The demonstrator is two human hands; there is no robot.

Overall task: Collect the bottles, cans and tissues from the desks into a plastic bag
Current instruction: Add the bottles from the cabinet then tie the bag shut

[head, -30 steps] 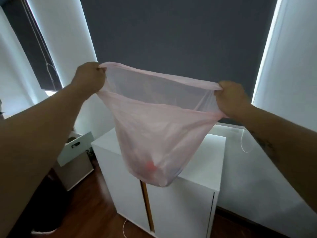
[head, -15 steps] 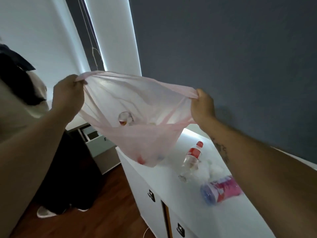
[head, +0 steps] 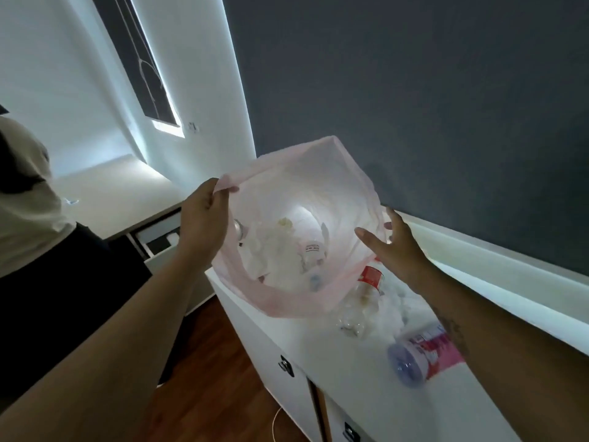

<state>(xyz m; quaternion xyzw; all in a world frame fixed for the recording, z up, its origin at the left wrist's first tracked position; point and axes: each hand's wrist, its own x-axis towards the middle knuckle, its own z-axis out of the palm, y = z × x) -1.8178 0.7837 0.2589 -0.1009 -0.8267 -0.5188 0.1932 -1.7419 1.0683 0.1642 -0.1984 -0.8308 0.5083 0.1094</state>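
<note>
A thin pink plastic bag [head: 322, 183] hangs open over the left end of a white cabinet [head: 322, 355]. My left hand [head: 204, 224] pinches its left rim. My right hand [head: 395, 247] is off the bag, fingers spread, just right of the opening. Inside the bag lie tissues and a few bottles [head: 314, 253]. On the cabinet top lie a clear bottle with a red label [head: 369, 282], crumpled white tissues [head: 401, 307] and a bottle with a pink label [head: 424, 352] on its side.
Another person [head: 38, 224] stands at the far left. Behind them is a white desk [head: 118, 193] with an open drawer [head: 159, 240]. A dark blind [head: 414, 106] and a white sill [head: 497, 266] run behind the cabinet. The floor [head: 216, 378] is wood.
My right hand has let go of the bag's rim and opened. The bag has dropped lower over the cabinet, and the view has tilted down into it.
</note>
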